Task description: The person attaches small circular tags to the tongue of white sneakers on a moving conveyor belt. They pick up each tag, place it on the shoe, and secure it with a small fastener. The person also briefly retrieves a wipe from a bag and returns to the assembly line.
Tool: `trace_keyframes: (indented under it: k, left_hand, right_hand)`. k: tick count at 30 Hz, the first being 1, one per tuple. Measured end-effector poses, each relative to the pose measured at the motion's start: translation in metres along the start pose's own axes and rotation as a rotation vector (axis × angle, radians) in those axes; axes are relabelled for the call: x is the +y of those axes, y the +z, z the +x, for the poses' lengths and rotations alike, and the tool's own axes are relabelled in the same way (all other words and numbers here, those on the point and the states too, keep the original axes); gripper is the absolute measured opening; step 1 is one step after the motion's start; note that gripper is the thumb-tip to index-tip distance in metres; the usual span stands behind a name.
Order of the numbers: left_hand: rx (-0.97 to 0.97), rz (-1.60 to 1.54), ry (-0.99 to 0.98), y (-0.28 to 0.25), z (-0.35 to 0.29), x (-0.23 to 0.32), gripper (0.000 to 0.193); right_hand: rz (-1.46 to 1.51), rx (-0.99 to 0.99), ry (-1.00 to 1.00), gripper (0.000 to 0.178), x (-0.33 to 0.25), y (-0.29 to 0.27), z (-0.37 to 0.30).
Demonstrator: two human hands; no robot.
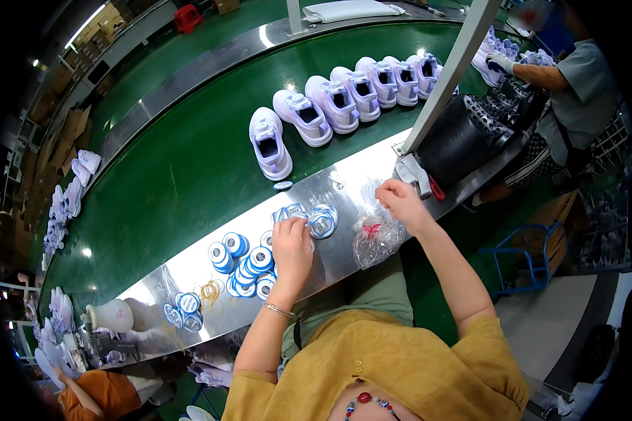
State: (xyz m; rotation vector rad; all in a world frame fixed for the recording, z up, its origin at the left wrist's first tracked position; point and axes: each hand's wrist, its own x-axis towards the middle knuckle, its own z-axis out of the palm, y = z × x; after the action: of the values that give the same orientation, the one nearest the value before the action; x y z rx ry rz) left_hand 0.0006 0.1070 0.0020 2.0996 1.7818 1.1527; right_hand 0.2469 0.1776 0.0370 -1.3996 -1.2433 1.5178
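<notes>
My left hand [291,249] is over the metal ledge, its fingers curled down onto some blue-and-white round tags [288,210], partly covering them. Just right of its fingertips lies a stack of the same kind of round tags [323,222]. My right hand [404,205] is raised at the right, thumb and fingers pinched together at thin clear plastic strands [372,191]. Below it, a crumpled clear plastic bag [373,245] with a red piece inside rests at the ledge's near edge. More round tags [244,272] are piled left of my left hand.
White-lilac sneakers [317,112] stand in a row on the green conveyor [182,182] beyond the ledge [351,165]. A metal post [449,77] rises at right, beside a tape dispenser or similar grey tool [413,174]. Yellow rubber bands [209,291] lie left. Co-workers [576,91] flank me.
</notes>
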Motion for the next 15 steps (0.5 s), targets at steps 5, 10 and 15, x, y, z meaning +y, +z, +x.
trace_keyframes:
  k: [5,10,15]
  left_hand:
    - [-0.153,0.114,0.076,0.009,0.014,0.005,0.023]
    - [-0.19,0.063,-0.025,0.009,0.011,-0.008,0.025]
    - [-0.254,-0.055,-0.119,0.003,0.009,-0.023,0.021]
  right_hand:
    - [-0.011,-0.133,-0.091,0.013,-0.008,0.034,0.0]
    - [-0.059,-0.192,-0.038,0.014,-0.004,0.049,-0.01]
    - [-0.095,-0.204,-0.033,0.014,0.011,0.067,-0.01]
